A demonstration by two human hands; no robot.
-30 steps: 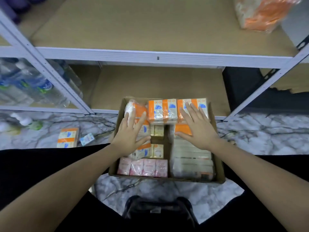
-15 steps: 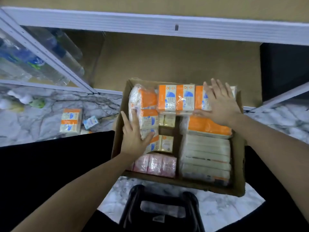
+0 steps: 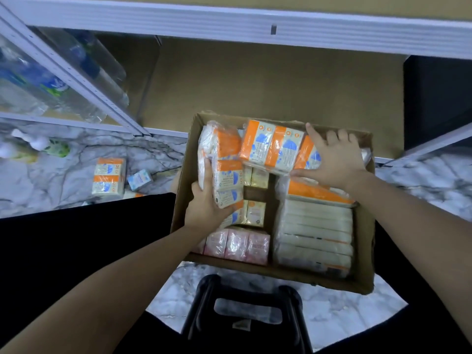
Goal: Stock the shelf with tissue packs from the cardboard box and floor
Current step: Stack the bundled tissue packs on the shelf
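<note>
An open cardboard box [image 3: 362, 254] sits on the marble floor in front of the lower shelf [image 3: 268, 90]. It holds orange-and-white tissue packs, small yellow packs [image 3: 255, 213], pink packs [image 3: 237, 242] and a white stack [image 3: 316, 236]. My left hand [image 3: 207, 205] grips the tall orange-and-white bundle [image 3: 222, 159] at the box's left side. My right hand [image 3: 334, 159] grips the right end of a row of orange-and-white packs [image 3: 273, 146] along the far side, tilted up. Another orange-and-white pack [image 3: 108, 176] lies on the floor to the left, beside a small blue pack [image 3: 140, 176].
A white metal shelf frame [image 3: 229, 24] crosses the top, with a slanted upright [image 3: 76, 75] at left. Water bottles [image 3: 51, 80] fill the left bay. A black stool [image 3: 245, 310] stands below me. A white-and-green bottle [image 3: 40, 144] lies on the floor at far left.
My left hand has closed around the tall bundle at the left. My right hand has curled over the far row of packs and tilted it up. The view came closer.
</note>
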